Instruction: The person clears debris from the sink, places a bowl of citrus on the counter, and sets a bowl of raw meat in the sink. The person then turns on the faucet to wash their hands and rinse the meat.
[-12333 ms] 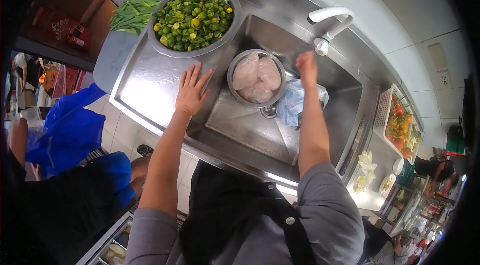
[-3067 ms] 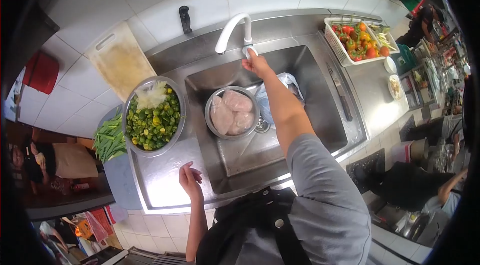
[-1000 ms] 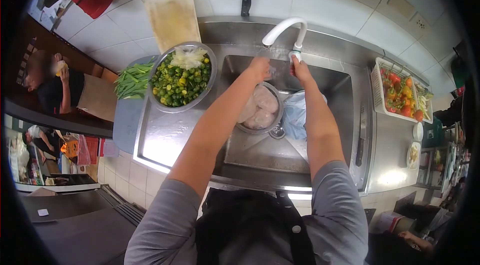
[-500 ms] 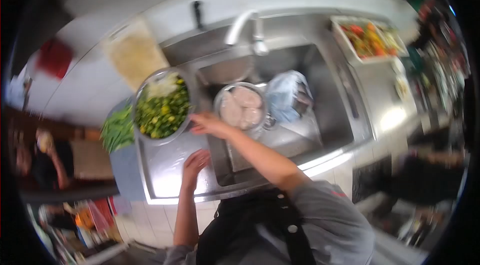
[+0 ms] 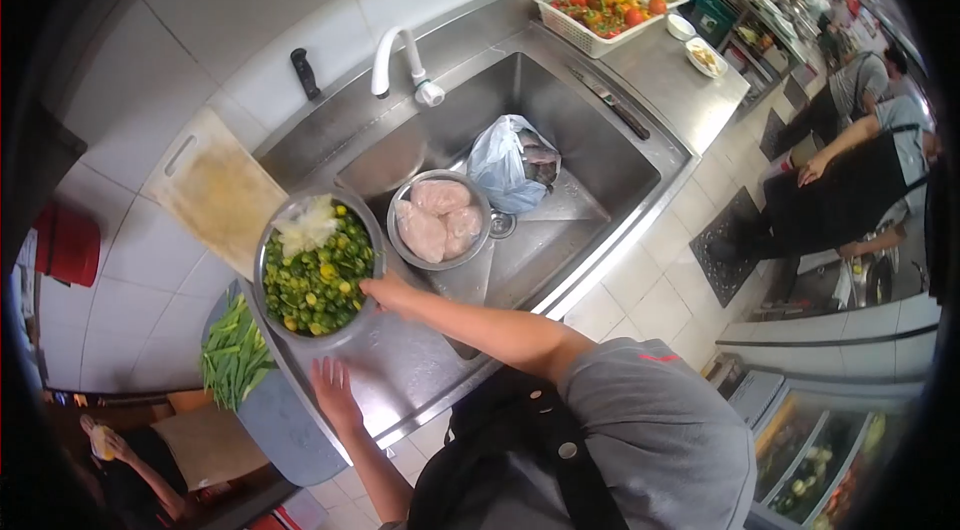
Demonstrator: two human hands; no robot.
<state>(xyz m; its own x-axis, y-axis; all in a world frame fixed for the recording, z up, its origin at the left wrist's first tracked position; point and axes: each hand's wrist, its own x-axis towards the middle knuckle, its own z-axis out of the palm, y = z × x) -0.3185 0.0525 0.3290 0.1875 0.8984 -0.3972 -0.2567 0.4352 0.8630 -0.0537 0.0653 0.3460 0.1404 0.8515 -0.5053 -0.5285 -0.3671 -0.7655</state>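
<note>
A metal bowl of cut green citrus [image 5: 318, 270] stands on the drainboard left of the sink, with a clear plastic bag [image 5: 307, 227] on top of the fruit. My right hand [image 5: 387, 291] grips the right rim of this bowl. Just below the bowl, my left hand [image 5: 334, 390] is held over the drainboard with its fingers apart and nothing in them. In the sink sits a second metal bowl with pale meat in clear plastic [image 5: 438, 220]. A light blue plastic bag [image 5: 505, 165] with something dark inside lies beside it.
A white faucet [image 5: 400, 65] rises behind the sink [image 5: 600, 145]. Around it are a cutting board [image 5: 220, 192], green onions [image 5: 236, 354], a knife [image 5: 625, 116] on the right ledge, and a vegetable basket [image 5: 597, 38]. One person [image 5: 145, 460] is at lower left; others are at right.
Both hands have left the faucet area and moved to the left. My right hand has taken hold of the citrus bowl's rim. The view has turned, and the running water is off.
</note>
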